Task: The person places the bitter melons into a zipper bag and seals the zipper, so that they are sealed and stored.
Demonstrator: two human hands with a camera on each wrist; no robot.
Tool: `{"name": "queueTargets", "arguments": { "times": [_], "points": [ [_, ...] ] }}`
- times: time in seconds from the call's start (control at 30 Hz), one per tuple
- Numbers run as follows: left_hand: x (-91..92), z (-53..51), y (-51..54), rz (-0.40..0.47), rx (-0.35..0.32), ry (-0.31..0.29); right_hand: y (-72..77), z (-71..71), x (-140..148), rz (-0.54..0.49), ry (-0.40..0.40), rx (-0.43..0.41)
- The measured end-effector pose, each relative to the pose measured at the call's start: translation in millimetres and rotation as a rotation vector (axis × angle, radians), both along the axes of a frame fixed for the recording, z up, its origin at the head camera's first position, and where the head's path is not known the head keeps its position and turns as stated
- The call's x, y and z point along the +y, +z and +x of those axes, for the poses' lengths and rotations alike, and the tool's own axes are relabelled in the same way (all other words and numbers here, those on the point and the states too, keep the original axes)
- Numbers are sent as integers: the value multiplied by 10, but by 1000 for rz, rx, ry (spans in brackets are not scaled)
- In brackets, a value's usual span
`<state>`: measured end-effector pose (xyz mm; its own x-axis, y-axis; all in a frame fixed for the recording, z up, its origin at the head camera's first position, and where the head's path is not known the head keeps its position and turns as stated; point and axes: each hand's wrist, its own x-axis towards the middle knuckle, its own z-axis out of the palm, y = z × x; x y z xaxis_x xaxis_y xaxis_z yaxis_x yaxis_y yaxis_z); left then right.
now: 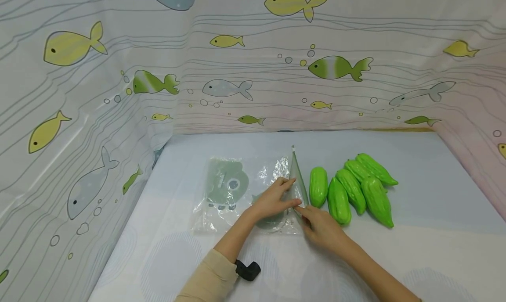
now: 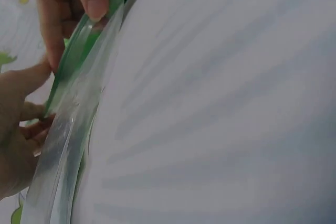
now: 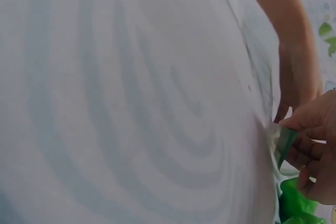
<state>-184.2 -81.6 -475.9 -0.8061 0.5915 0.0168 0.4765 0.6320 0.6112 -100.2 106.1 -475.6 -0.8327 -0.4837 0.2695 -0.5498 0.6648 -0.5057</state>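
Though clear, a green-edged bag (image 1: 246,195)

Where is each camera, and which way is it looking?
Head: worn up there, facing forward and down at the tablecloth, clear bag and green vegetables; the left hand, right hand and both forearms show.
Left wrist: worn there, facing the clear bag's edge, with tablecloth filling most of the picture; both hands show at the picture's left side.
Right wrist: worn there, facing across the tablecloth; the clear bag's edge, both hands and the left forearm show at the picture's right side.
Both wrist views share the hands and bag.
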Motion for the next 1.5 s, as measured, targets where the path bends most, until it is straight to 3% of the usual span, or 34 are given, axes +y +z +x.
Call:
{"name": "queueTargets", "arguments": {
  "times": [0.2,0.43,0.8,0.97,1.1,1.27,1.5],
  "points": [
    [50,20,-1,-11,10,51,4,43,9,-20,6,9],
    [56,12,-48,36,-27,11,5,81,17,-40,-48,-59],
    [50,28,-84,116,-56,-8,9,87,-7,-21,-97,-72],
    [50,35,-86,128,-39,-14,15,86,-11,-3,-121,-79],
    [40,44,-94,162,-23,4,20,80,-2,11,-128,-139],
    [34,65,-83,237,-84,59,24,64,20,23,-120,-202],
    [-17,100,-57,307,-133,67,28,51,34,39,-109,-219]
  ]
}}
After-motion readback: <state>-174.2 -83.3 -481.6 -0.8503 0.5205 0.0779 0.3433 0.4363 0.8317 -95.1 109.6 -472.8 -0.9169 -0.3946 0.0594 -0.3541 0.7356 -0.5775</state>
